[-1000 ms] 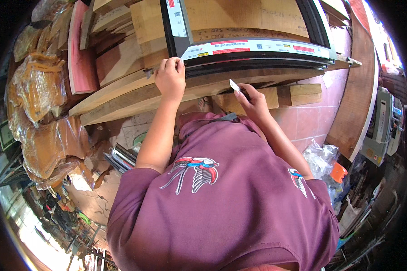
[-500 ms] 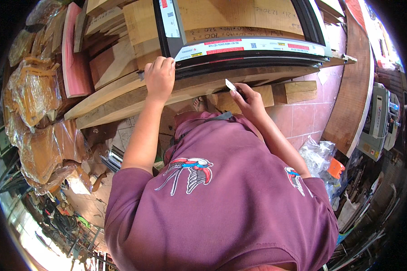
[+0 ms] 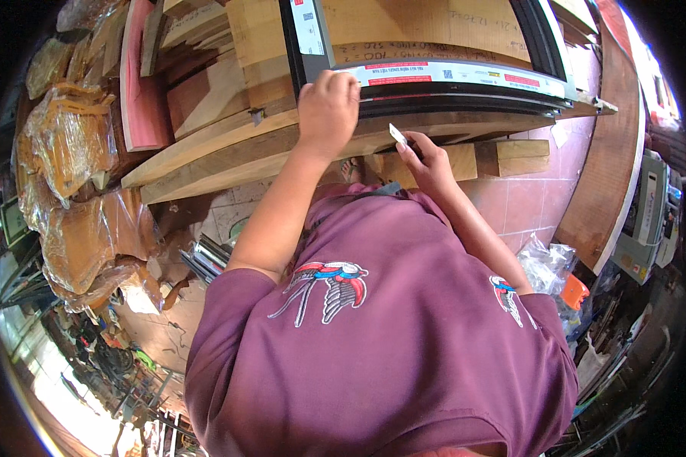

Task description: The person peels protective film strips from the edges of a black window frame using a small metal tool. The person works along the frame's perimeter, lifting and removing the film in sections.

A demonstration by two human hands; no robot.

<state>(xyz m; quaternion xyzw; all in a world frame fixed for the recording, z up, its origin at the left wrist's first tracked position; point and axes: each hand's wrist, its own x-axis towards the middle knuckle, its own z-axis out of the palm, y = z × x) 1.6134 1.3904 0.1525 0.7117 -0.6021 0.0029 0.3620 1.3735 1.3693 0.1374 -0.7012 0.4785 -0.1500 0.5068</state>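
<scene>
My left hand (image 3: pixel 329 114) is at the near left corner of a black metal frame (image 3: pixel 301 65), its fingers curled together over the end of the printed white-and-red protective film (image 3: pixel 465 74). The fingers hide whatever they pinch there. To the right, below the frame's near edge, my right hand (image 3: pixel 432 165) grips a small utility knife (image 3: pixel 397 135). Its pale, slant-tipped blade points up and left, apart from the frame; the handle is mostly covered by my fingers. Beneath the frame lie wooden boards (image 3: pixel 373 143), one marked with handwriting.
Plastic-wrapped brown wooden pieces (image 3: pixel 72 156) are stacked on the left, beside a pink-faced board (image 3: pixel 141 91). A long plank (image 3: pixel 606 175) leans on the right, near a grey machine (image 3: pixel 642 217). Clear plastic bags (image 3: pixel 545 263) lie by my right arm.
My left hand has shifted right along the frame's corner onto the film's end, its fingers more tightly bunched. The right hand keeps the knife in nearly the same place. The view has swung slightly left.
</scene>
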